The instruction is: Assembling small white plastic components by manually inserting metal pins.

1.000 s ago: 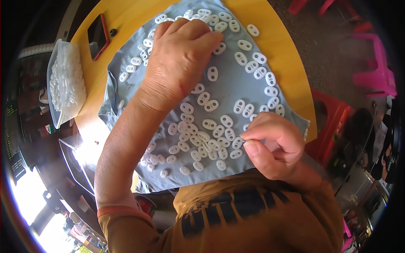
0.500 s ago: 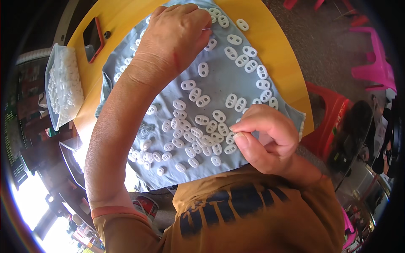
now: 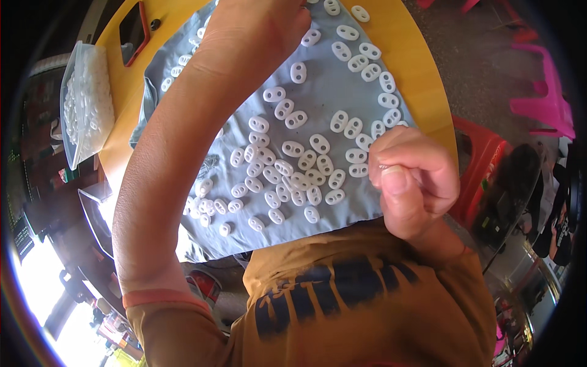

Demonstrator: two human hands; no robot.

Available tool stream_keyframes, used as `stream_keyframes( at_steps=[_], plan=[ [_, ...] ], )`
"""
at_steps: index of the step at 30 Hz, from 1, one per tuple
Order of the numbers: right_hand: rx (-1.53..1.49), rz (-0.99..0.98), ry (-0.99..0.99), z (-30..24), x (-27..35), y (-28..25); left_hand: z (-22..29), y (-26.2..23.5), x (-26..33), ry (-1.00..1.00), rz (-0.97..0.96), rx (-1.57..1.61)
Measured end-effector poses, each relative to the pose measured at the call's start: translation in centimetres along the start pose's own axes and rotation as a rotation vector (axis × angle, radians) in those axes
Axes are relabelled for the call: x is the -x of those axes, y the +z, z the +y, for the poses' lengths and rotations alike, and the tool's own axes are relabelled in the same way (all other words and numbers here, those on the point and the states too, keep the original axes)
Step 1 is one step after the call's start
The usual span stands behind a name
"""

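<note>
My left hand (image 3: 257,27) reaches over the far part of the grey-blue cloth (image 3: 257,235). Its visible fingers are curled in; the fingertips are hidden and the top edge cuts the hand off. At the cloth's right edge my right hand (image 3: 419,180) is closed, thumb pressed on the curled index finger. A tiny pale bit shows at the pinch, too small to name. Many white oval plastic pieces with two holes lie on the cloth, such as a lone piece (image 3: 298,73) and a piece (image 3: 319,144) by the middle heap. Others form a curved row, including this piece (image 3: 387,82), beside my right hand.
A clear plastic container (image 3: 74,131) full of white pieces stands at the left edge of the yellow table (image 3: 422,67). Behind it lie a phone (image 3: 133,37) in a red case and a small black round object (image 3: 155,24). Red (image 3: 477,165) and pink (image 3: 541,92) plastic seats stand at right.
My right hand has drawn back rightward, away from the heap, and its fingers have curled in more. My left hand sits higher in the view. The cloth and pieces also appear shifted upward.
</note>
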State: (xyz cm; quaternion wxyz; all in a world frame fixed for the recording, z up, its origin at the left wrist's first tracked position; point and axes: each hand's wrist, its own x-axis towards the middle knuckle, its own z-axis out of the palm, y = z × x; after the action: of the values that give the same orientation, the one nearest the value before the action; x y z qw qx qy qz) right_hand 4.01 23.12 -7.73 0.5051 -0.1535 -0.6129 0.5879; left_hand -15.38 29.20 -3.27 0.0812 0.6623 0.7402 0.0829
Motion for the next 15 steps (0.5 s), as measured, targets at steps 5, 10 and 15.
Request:
stream_keyframes(
  at_steps=[5,10,15],
  plan=[
    [-0.023,0.011,0.016,0.1,0.0,0.2,0.0,0.3,-0.3,0.066,-0.05,-0.196],
    [-0.042,0.034,0.022,0.1,0.1,0.4,-1.2,0.6,0.3,0.12,-0.004,-0.209],
    [-0.01,0.044,0.042,0.0,0.2,0.3,0.3,-1.0,1.1,0.165,-0.026,-0.206]
  ],
)
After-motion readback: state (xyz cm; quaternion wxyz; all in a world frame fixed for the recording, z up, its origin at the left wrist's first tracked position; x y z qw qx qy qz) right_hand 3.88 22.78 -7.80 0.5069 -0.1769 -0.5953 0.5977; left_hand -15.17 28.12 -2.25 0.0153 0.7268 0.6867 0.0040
